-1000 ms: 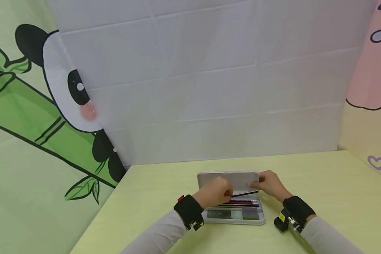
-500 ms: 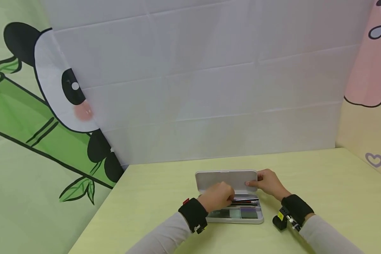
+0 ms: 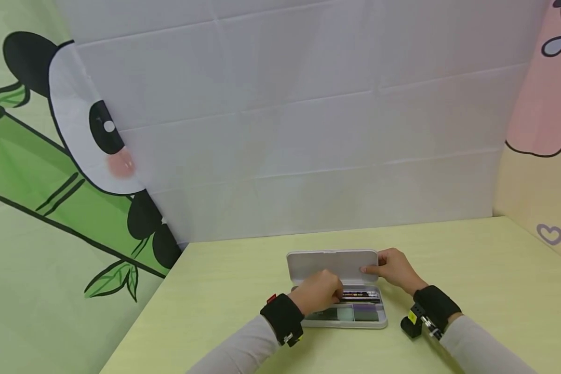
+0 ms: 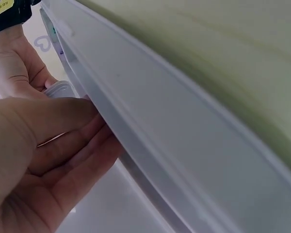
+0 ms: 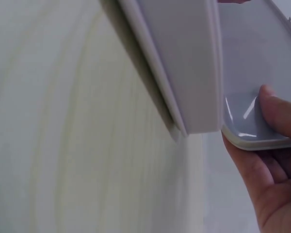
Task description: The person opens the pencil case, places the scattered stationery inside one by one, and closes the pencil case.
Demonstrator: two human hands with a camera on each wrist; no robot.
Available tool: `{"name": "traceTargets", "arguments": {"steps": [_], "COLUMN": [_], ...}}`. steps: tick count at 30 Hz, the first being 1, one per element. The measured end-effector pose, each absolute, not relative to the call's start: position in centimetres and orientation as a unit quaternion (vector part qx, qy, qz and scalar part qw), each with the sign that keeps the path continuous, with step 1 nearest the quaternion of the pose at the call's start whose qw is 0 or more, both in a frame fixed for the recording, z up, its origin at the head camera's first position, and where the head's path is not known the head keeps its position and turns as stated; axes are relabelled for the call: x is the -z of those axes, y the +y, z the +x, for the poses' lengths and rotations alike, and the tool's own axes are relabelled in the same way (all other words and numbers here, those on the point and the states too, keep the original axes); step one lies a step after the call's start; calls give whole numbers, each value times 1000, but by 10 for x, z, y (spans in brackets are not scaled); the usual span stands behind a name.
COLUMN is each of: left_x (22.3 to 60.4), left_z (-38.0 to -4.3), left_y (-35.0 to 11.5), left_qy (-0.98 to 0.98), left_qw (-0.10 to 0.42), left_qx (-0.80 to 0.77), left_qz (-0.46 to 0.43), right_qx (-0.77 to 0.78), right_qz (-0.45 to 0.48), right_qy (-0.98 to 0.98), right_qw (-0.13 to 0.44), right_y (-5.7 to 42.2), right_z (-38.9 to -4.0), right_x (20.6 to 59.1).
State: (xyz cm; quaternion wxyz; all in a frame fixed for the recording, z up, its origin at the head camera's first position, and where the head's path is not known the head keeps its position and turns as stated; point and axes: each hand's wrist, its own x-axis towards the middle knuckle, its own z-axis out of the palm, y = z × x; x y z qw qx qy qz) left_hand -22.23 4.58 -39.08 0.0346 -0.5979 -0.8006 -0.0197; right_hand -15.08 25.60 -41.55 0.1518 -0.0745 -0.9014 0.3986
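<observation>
A pale pencil case [image 3: 346, 325] lies unfolded on the table, its lid [image 3: 308, 265] tilted up at the back. My right hand [image 3: 397, 270] grips the lid's right corner, thumb on the inner face and fingers behind, as the right wrist view also shows. My left hand [image 3: 319, 291] reaches into the case with curled fingers, at the left ends of several dark pencils [image 3: 361, 296] in the rear compartment. In the left wrist view the case wall [image 4: 150, 107] hides its fingertips, and I cannot tell whether they pinch a pencil.
Flat blocks, one dark with a purple band [image 3: 365, 313], fill the case's front compartment. The case stands on a pale yellow table [image 3: 243, 270], with a white sheet [image 3: 280, 130] hanging behind. Black wristbands [image 3: 282, 319] with small cameras sit on both wrists.
A dark pencil that my left hand held slanted above the case has gone down among the others in the rear compartment. My right hand keeps its grip on the lid; the view has shifted slightly.
</observation>
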Motion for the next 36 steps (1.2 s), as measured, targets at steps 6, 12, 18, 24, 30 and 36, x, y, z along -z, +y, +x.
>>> {"name": "traceTargets", "arguments": {"steps": [6, 12, 18, 24, 30, 36], "left_x": [391, 391, 380, 360, 353, 364], "left_z": [-224, -227, -234, -253, -283, -296], "left_y": [39, 36, 22, 2, -4, -7], "left_qy": [-803, -804, -790, -739, -788, -750], "left_qw": [40, 28, 88, 253, 36, -145], "left_qx": [30, 46, 141, 303, 455, 537], "left_qz": [-593, -592, -591, -546, -412, -359], "right_qx": [-392, -400, -403, -376, -382, -452], "right_qz": [-78, -85, -92, -72, -52, -64], "right_qy": [-904, -901, -899, -912, -913, -886], "right_qw": [148, 146, 142, 146, 134, 76], "right_y": [258, 262, 265, 270, 279, 282], "right_z": [-149, -147, -143, -137, -131, -120], "right_x": [415, 414, 416, 413, 399, 377]}}
